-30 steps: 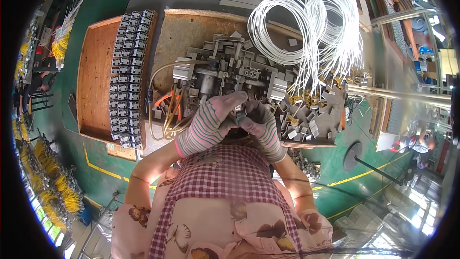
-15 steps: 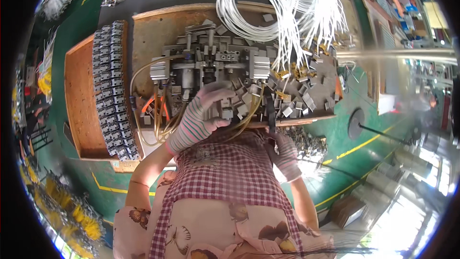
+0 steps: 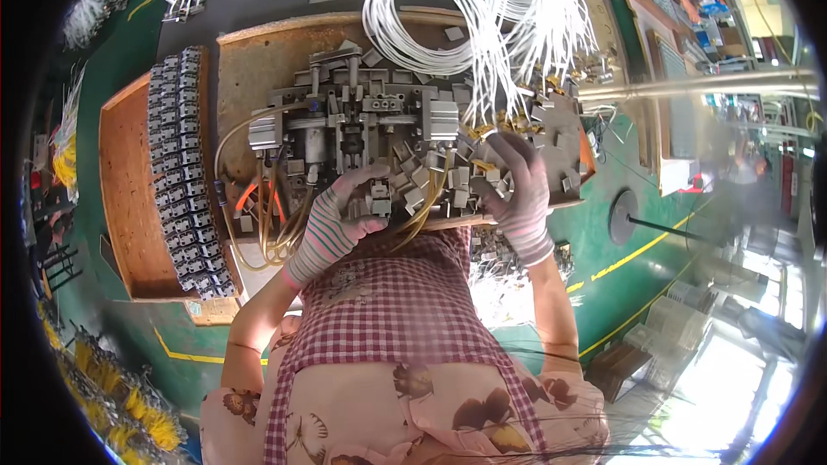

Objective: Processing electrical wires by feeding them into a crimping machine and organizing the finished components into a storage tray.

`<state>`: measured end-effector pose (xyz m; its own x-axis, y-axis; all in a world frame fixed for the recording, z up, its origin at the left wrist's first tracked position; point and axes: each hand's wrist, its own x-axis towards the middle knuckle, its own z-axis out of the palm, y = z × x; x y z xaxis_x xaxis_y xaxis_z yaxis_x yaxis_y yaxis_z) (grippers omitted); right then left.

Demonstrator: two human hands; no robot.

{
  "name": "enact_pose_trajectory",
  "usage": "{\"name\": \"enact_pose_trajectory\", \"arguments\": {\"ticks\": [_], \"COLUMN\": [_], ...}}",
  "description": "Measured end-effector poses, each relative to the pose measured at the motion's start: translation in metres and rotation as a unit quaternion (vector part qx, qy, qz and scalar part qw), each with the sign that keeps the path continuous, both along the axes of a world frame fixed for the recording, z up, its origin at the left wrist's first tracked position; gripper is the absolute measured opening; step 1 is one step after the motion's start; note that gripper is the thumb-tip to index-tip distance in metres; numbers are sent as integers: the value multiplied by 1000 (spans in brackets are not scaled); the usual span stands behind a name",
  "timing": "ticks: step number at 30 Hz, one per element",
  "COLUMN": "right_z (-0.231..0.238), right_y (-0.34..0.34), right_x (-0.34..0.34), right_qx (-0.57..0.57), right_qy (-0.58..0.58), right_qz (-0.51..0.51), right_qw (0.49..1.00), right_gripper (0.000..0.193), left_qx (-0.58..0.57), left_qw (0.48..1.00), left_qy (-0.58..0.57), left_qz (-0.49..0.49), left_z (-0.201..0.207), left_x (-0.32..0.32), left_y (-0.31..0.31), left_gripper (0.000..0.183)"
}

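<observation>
My left hand, in a striped glove, is at the front of a metal fixture. Its thumb and fingers curve apart on either side of a small grey metal block; I see no clear grip on it. My right hand, gloved too, reaches over the loose grey metal pieces on the workbench. Its fingers and thumb are spread, with nothing visible between them. Brass-coloured terminals on white wires lie by those fingers. The fingertips partly cover the pieces beneath.
Coiled white wires lie across the back of the bench. A wooden tray at the left carries rows of metal-and-black parts. Yellowish air hoses loop in front of the fixture. A round-based stand is on the green floor.
My right hand has risen from beside the apron to over the loose pieces, and its fingers have spread. The dark strip above it no longer shows. My left hand keeps its place by the block.
</observation>
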<state>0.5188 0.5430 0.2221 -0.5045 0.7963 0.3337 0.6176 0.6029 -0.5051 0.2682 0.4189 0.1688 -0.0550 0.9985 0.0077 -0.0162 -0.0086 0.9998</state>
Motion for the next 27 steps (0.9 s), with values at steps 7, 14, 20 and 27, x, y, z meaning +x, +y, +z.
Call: {"name": "enact_pose_trajectory", "arguments": {"ticks": [7,14,20,27], "right_z": [-9,-2,13,-5], "right_y": [-17,-44,-25,-17], "right_x": [-46,-69,-107,-116], "right_qx": [-473,-604,-415,-428], "right_qy": [298,413,198,192], "right_qz": [131,-15,122,144], "right_qw": [819,682,880,871], "right_gripper": [29,70,62,52], "left_qx": [-115,-112,-105,-94], "left_qw": [984,978,984,975], "left_qy": [-135,-179,-139,-195], "left_qz": [13,3,-46,-53], "left_z": [2,-15,-7,2], "left_x": [-18,-40,-46,-49], "left_y": [2,2,11,9], "left_gripper": [78,80,89,106]}}
